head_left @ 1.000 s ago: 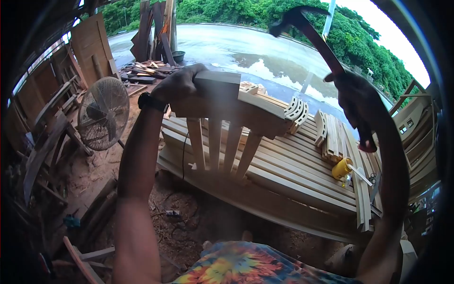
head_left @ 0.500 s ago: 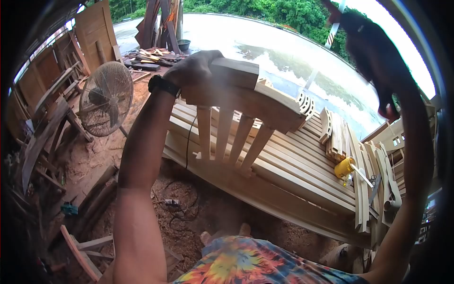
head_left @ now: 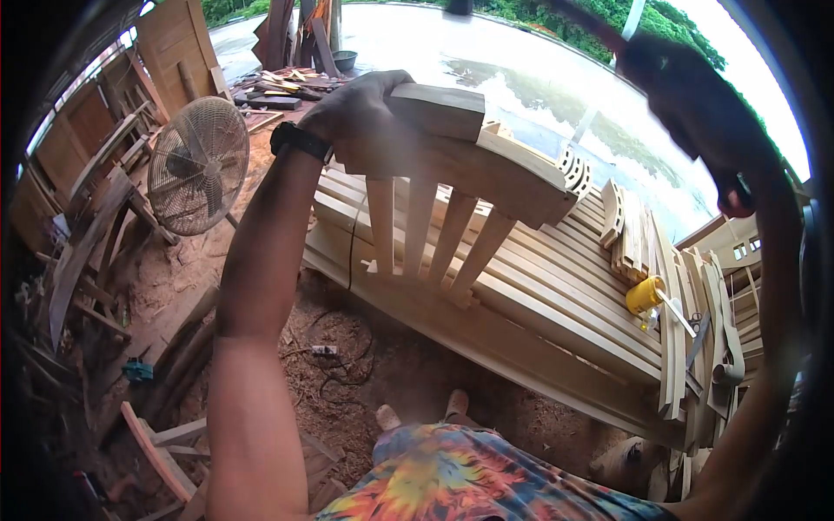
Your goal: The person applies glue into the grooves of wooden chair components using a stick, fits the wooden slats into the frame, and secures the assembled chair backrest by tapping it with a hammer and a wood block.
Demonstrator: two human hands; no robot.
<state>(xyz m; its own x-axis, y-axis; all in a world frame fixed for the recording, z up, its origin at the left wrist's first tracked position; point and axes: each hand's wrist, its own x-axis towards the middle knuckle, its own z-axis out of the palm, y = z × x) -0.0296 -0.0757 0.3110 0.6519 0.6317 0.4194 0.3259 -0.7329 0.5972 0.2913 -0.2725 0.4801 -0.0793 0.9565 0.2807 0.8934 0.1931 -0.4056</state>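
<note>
My left hand [head_left: 360, 108], a dark watch on its wrist, is closed round the left end of a thick wooden block [head_left: 439, 108]. That block lies along the top of a curved wooden rail [head_left: 512, 174]. Upright slats [head_left: 419, 226] run down from the rail to the timber below, forming a slatted panel. Raised high at the upper right, my right hand [head_left: 695, 104] is closed round the handle of a hammer [head_left: 586, 19]. Its dark head shows at the top edge, apart from the block. Blur and shadow hide the right fingers' detail.
Long timber strips [head_left: 521, 286] form a bench-like surface, bearing curved wooden pieces [head_left: 627, 226] and a yellow bottle [head_left: 643, 295]. A standing fan [head_left: 198, 165] is at left. A cable [head_left: 352, 373] lies among shavings. Wood scraps [head_left: 287, 85] lie near the wet road.
The hammer has swung so its dark head now shows at the top edge, and my right hand sits slightly lower and further right. My left hand stays on the block; the view shifts slightly.
</note>
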